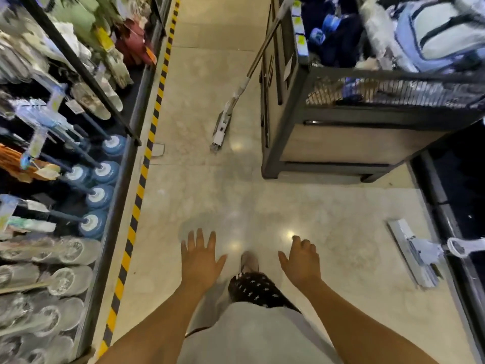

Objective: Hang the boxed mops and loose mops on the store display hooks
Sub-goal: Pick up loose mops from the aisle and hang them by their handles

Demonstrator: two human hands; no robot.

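**Two loose mops on the floor, both hands empty**

The hanging looks only partly done. On the dark metal shelving rack to the person's left, five round blue-and-white mop heads on dark handles already sit in a stepped row. The hooks themselves are too blurred to make out.

Two loose mops are not hung. A long white flat mop with a silver pole rests its head on the pale glossy tiled floor, and its pole leans up against the grey display stand with a wire basket. A second grey-and-white flat mop lies on the floor well to the person's right, beside a dark fixture at the frame edge. I see no boxed mop that I can identify, so that part of the job cannot be judged.

The left hand is spread flat with straight fingers and holds nothing. The right hand is loosely curled and holds nothing either. Both hover over bare floor, well apart from each mop.

Count: two loose mops down, five blue heads on the rack, no boxes seen. What is left, by my reading, is at least these two.
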